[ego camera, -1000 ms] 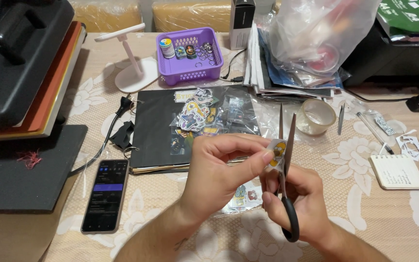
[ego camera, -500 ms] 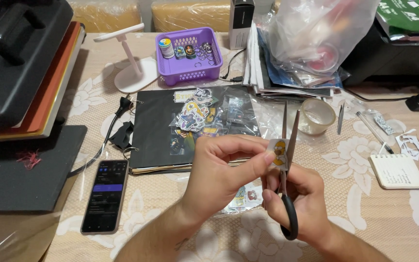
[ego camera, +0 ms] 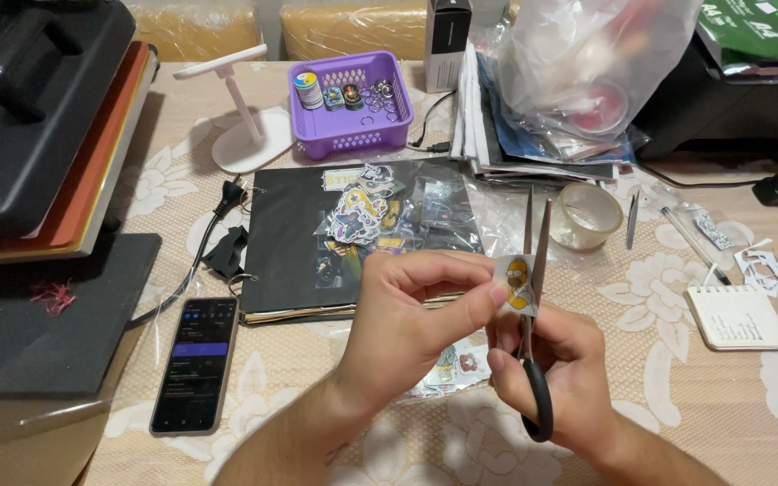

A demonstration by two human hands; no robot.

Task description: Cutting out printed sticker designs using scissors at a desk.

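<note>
Floral beige cloth covers the counter [ego camera: 677, 297], and it's crowded from the head view: a black folder [ego camera: 290, 252] strewn with glossy stickers [ego camera: 362, 214], a purple slotted basket [ego camera: 350, 106] behind it, a dark phone [ego camera: 196, 364] lying flat to the left, a roll of clear tape [ego camera: 589, 216] and a small spiral notepad [ego camera: 736, 317] to the right, with a bulging clear plastic bag [ego camera: 587, 63] at the back

Centre stage now: the left hand [ego camera: 407, 333] pinches a small sticker [ego camera: 517, 283] between thumb and forefinger, fingers curled in narrow, holding it up above the counter, right against the blades. The right hand [ego camera: 560, 378] is wrapped around the black loop handles of the scissors [ego camera: 535, 270], and the slim steel blades stand upright, parted in a thin V with the sticker at their crotch

That sticker looks like thin printed paper, yellow figure on a white border, slightly curled. My read: short snips near the pivot would serve best here, turning the paper rather than the blades, and keeping the pinching fingertips clear of the edge. White offcuts [ego camera: 767, 265] lie curled near the notepad, papery and ragged
</note>
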